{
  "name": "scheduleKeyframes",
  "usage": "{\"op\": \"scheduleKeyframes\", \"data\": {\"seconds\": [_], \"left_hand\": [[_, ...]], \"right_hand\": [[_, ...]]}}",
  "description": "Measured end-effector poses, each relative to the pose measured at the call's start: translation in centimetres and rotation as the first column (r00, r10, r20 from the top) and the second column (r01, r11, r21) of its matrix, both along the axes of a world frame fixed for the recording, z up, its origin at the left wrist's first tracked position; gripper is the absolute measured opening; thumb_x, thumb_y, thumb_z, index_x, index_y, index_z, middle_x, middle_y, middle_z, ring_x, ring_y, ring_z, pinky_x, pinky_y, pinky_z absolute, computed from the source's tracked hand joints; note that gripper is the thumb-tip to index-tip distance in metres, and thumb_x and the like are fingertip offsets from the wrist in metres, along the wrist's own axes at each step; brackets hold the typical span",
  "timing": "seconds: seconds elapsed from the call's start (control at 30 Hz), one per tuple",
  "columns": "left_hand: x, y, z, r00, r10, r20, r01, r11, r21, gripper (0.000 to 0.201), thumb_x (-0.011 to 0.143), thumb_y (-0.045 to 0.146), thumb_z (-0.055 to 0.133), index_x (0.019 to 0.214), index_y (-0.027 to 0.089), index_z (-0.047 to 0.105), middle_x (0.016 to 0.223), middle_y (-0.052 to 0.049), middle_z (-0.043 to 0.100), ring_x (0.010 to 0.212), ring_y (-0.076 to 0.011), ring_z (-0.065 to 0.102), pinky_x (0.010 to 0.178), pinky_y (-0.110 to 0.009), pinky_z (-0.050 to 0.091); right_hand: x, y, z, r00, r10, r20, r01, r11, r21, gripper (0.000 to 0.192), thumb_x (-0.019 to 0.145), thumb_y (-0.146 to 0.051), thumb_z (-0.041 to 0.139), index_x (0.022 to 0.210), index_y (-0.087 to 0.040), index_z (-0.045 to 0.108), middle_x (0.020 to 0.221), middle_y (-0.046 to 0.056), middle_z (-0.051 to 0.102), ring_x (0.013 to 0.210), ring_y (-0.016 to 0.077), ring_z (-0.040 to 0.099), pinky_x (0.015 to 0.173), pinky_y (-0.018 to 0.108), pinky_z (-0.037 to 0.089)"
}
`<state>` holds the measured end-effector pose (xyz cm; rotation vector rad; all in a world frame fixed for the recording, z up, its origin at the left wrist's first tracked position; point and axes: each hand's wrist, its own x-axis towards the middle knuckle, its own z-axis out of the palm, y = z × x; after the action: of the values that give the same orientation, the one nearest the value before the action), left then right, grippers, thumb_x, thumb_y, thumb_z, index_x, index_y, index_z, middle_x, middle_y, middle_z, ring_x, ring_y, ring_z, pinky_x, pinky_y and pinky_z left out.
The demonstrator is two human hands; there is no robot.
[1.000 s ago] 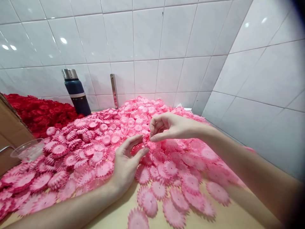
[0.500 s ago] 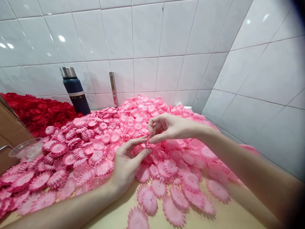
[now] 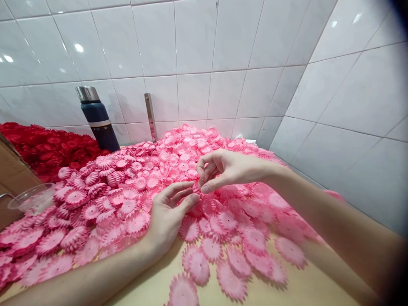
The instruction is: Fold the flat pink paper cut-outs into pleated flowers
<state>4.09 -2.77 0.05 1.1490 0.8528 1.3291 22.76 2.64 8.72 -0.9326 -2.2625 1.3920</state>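
My left hand (image 3: 168,212) is bent in a loose pinch over the pile of pink scalloped flower discs (image 3: 127,206). Its thumb and fingertips are close together; pink shows between them, but I cannot make out the piece. Just to the right, my right hand (image 3: 219,170) has its thumb and forefinger pinched together, almost touching the left fingertips. Whatever sits in that pinch is too small or hidden to name. Several loose pink discs (image 3: 231,280) lie flat on the pale yellow table (image 3: 153,284) below my hands.
A dark blue bottle (image 3: 97,119) with a steel cap stands at the back left, beside a heap of red discs (image 3: 54,146). A clear plastic bowl (image 3: 32,199) and a cardboard box (image 3: 15,174) are at the left. A metal strip (image 3: 149,117) leans against the tiled wall (image 3: 197,38).
My left fingertips have drawn slightly away from the right ones, and the thumb has risen toward the fingers. The right hand keeps its pinch. The view has shifted a little.
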Motion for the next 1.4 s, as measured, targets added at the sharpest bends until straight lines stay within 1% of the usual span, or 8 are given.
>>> {"op": "scheduleKeyframes", "data": {"seconds": [0.53, 0.67, 0.8, 1.0, 1.13, 1.2, 1.27, 1.4], "left_hand": [[0.0, -0.01, 0.07, 0.999, -0.024, -0.021, 0.024, 1.0, 0.002, 0.024, 0.073, 0.025, 0.077, 0.094, 0.019, 0.068, 0.096, -0.005, 0.073, 0.098, -0.0208, 0.067, 0.086, -0.032, 0.055], [0.08, -0.06, 0.15, 1.0, -0.006, 0.007, 0.006, 1.0, 0.015, 0.026, 0.073, 0.024, 0.077, 0.097, 0.02, 0.068, 0.102, -0.004, 0.071, 0.1, -0.021, 0.065, 0.085, -0.033, 0.057], [0.21, -0.24, 0.26, 0.999, -0.014, 0.041, 0.013, 1.0, 0.026, 0.026, 0.076, 0.023, 0.074, 0.1, 0.019, 0.068, 0.099, -0.004, 0.071, 0.093, -0.0184, 0.067, 0.081, -0.031, 0.06], [0.21, 0.02, -0.07, 0.999, 0.024, 0.046, -0.028, 0.996, 0.082, 0.014, 0.08, 0.022, 0.071, 0.093, 0.019, 0.069, 0.095, 0.001, 0.067, 0.087, -0.013, 0.066, 0.085, -0.029, 0.059], [0.23, 0.15, -0.17, 0.999, 0.05, 0.011, -0.05, 0.992, 0.113, 0.013, 0.08, 0.022, 0.071, 0.092, 0.02, 0.067, 0.094, 0.001, 0.065, 0.089, -0.0133, 0.064, 0.085, -0.03, 0.058], [0.21, 0.13, -0.08, 0.998, 0.054, -0.024, -0.051, 0.992, 0.111, 0.016, 0.079, 0.023, 0.071, 0.094, 0.02, 0.066, 0.094, 0.0, 0.066, 0.09, -0.0144, 0.064, 0.085, -0.03, 0.057], [0.17, 0.07, 0.06, 0.996, 0.067, -0.055, -0.06, 0.991, 0.12, 0.019, 0.078, 0.022, 0.072, 0.096, 0.02, 0.065, 0.095, -0.002, 0.066, 0.092, -0.0157, 0.063, 0.084, -0.029, 0.056], [0.06, -0.15, 0.26, 0.989, 0.097, -0.109, -0.077, 0.981, 0.178, 0.02, 0.077, 0.021, 0.073, 0.095, 0.02, 0.065, 0.098, -0.002, 0.066, 0.097, -0.0171, 0.062, 0.084, -0.027, 0.054]], "right_hand": [[-0.3, -0.27, 0.03, 1.0, -0.016, 0.023, 0.016, 1.0, 0.015, 0.019, 0.073, -0.02, 0.072, 0.08, -0.016, 0.056, 0.077, 0.003, 0.068, 0.075, 0.0158, 0.066, 0.072, 0.031, 0.052], [-0.48, -0.16, -0.1, 1.0, -0.017, 0.009, 0.017, 1.0, 0.017, 0.018, 0.073, -0.017, 0.07, 0.075, -0.016, 0.052, 0.073, 0.001, 0.064, 0.07, 0.0128, 0.063, 0.066, 0.026, 0.05], [-0.56, -0.1, -0.18, 0.999, -0.037, 0.026, 0.035, 0.996, 0.088, 0.015, 0.072, -0.012, 0.065, 0.072, -0.017, 0.051, 0.064, -0.004, 0.057, 0.061, 0.0091, 0.054, 0.054, 0.021, 0.041], [0.07, 0.32, -0.21, 0.991, -0.109, 0.081, 0.089, 0.973, 0.214, 0.012, 0.07, -0.009, 0.06, 0.072, -0.017, 0.051, 0.066, -0.003, 0.055, 0.06, 0.0099, 0.05, 0.054, 0.023, 0.039], [0.21, 0.44, -0.13, 0.992, -0.078, 0.102, 0.05, 0.966, 0.254, 0.008, 0.071, -0.01, 0.057, 0.075, -0.017, 0.058, 0.07, -0.002, 0.06, 0.063, 0.0107, 0.052, 0.056, 0.023, 0.04], [0.04, 0.31, -0.07, 0.987, -0.055, 0.149, 0.011, 0.96, 0.28, 0.016, 0.072, -0.01, 0.056, 0.08, -0.018, 0.066, 0.071, -0.001, 0.062, 0.062, 0.0106, 0.052, 0.054, 0.023, 0.039], [-0.21, 0.1, -0.05, 0.972, -0.078, 0.222, 0.006, 0.952, 0.305, 0.021, 0.073, -0.012, 0.054, 0.084, -0.019, 0.072, 0.068, -0.001, 0.062, 0.058, 0.0102, 0.05, 0.05, 0.023, 0.036], [-0.75, -0.24, -0.31, 0.958, -0.124, 0.257, 0.039, 0.949, 0.313, 0.016, 0.078, -0.029, 0.06, 0.078, -0.017, 0.07, 0.065, 0.001, 0.062, 0.056, 0.0107, 0.05, 0.048, 0.023, 0.035]]}}
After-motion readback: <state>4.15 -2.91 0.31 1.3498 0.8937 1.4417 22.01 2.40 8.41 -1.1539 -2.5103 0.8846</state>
